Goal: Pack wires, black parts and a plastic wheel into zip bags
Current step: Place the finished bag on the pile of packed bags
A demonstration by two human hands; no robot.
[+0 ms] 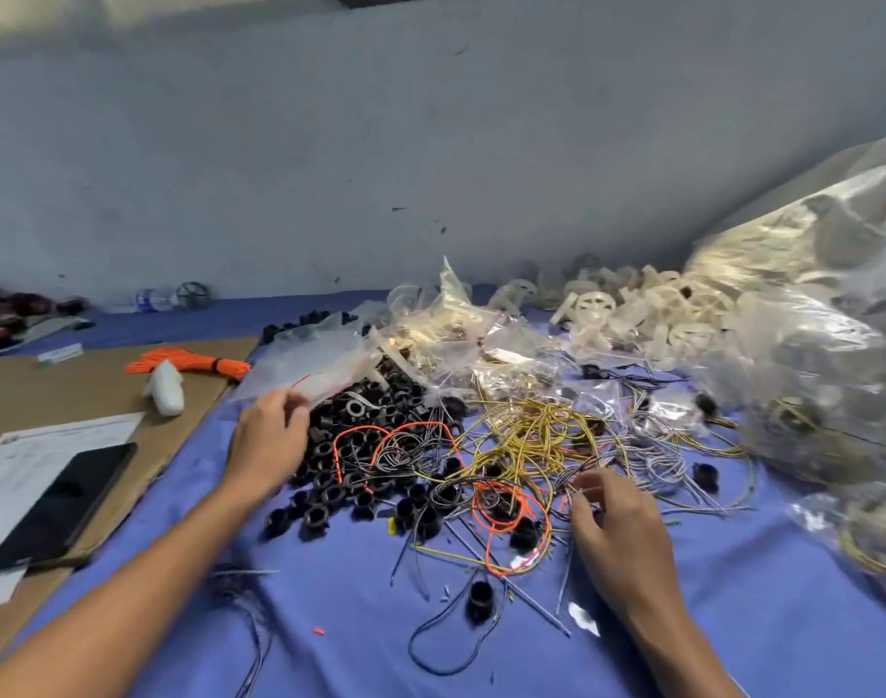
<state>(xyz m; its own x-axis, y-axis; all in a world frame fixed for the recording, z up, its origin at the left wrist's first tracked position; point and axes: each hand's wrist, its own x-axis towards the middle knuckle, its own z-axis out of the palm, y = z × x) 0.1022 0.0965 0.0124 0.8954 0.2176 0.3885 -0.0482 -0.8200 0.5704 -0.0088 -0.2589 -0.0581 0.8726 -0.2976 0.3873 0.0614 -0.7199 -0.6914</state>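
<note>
- Left hand [272, 435]: our fingers pinch the zip bag [309, 367] edge, beside the black parts [370, 445].
- Right hand [617, 516]: our fingers pinch grey wires [570, 477] on the worktop [330, 622].
- Plastic wheels [597, 304]: heaped far right.

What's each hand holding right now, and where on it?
Left hand grips the clear zip bag at its near edge. Right hand pinches thin grey wires in the tangle; where along them cannot be told.

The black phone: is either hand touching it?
No, the black phone lies apart on the paper, while the left hand holds a zip bag and the right hand pinches wires.
</note>
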